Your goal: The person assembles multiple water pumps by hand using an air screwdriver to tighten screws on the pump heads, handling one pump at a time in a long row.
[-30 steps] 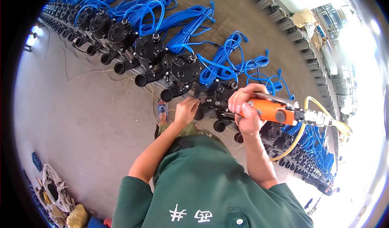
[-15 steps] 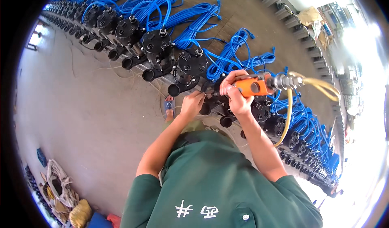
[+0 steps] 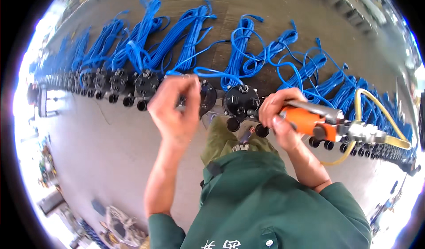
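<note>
I see the person's right hand (image 3: pixel 283 116) wrapped snugly around the front of an orange-bodied air tool with dark fittings (image 3: pixel 305 122), held out to the person's right above the row. The tool's long axis lies nearly level from left to right, its tail end dipping slightly. Its front points left, toward a black, round-topped machine unit (image 3: pixel 241 100) just beside it; the hand hides whether they touch. A flat metal lever (image 3: pixel 316 109) runs along the tool's upper side, and a silver metal coupling (image 3: pixel 365 133) extends from the tail into a looping yellow hose (image 3: pixel 357 106).

The left hand (image 3: pixel 175 107) is raised over the row, well apart from the tool, fingers bent toward the thumb. It is blurred, and I cannot tell whether it grips anything. Behind it, another black unit (image 3: pixel 207 97) is partly covered. Bundles of bright blue cable (image 3: pixel 190 45) lie beyond the row on a dark brown surface (image 3: pixel 265 3).
</note>
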Available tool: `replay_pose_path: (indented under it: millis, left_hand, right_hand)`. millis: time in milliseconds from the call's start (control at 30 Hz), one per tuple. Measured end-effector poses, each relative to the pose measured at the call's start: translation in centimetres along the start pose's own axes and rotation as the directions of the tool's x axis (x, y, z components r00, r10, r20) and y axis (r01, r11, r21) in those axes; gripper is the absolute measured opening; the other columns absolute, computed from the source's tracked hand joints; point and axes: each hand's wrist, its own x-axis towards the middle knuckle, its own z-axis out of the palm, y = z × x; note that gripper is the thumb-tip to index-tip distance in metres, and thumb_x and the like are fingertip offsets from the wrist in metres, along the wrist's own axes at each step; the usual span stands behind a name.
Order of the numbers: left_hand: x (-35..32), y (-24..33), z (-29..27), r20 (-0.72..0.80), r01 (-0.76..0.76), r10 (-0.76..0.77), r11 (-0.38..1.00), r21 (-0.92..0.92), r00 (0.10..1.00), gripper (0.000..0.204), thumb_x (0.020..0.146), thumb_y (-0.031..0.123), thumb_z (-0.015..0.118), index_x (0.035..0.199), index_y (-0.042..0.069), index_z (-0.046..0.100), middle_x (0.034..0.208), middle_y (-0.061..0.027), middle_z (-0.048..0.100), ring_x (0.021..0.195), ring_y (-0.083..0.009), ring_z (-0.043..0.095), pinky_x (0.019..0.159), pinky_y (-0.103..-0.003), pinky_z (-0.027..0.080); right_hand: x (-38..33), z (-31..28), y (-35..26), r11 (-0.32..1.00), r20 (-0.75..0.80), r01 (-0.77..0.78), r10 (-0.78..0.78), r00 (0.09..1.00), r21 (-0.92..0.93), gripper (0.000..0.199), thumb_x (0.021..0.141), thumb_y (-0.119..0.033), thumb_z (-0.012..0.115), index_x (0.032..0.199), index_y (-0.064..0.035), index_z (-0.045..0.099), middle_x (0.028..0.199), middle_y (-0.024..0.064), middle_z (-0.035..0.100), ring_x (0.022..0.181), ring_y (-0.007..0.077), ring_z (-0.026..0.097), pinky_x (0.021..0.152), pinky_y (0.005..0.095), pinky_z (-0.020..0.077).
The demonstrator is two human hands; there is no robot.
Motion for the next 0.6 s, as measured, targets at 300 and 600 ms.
replay_pose_path:
  millis: [300, 600]
  left_hand:
    - [14.0, -8.2, 18.2, 0.939, -0.421, 0.249, 0.845, -0.331, -0.237, 0.02, 0.083, 0.013, 0.07, 0.1, 0.005, 0.074, 0.097, -0.0159, 0.071, 0.092, -0.0357, 0.067, 0.082, -0.045, 0.054]
    - [5.9, -15.3, 26.6, 0.59, -0.134, 0.637, 0.615, -0.777, -0.497, 0.022, 0.072, 0.005, 0.066, 0.094, 0.002, 0.069, 0.091, -0.0114, 0.071, 0.092, -0.0326, 0.065, 0.078, -0.042, 0.054]
  right_hand:
    - [1.0, 1.5, 0.1, 0.971, -0.285, 0.167, -0.21, 0.935, -0.168, 0.01, 0.068, 0.001, 0.062, 0.076, 0.0022, 0.057, 0.056, 0.006, 0.058, 0.047, 0.0191, 0.06, 0.05, 0.0313, 0.0545]
    - [2.0, 3.8, -1.2, 0.979, -0.55, -0.008, -0.107, 0.828, -0.203, 0.025, 0.071, 0.006, 0.066, 0.096, 0.0038, 0.06, 0.063, 0.0082, 0.061, 0.053, 0.0233, 0.061, 0.055, 0.0357, 0.0547]
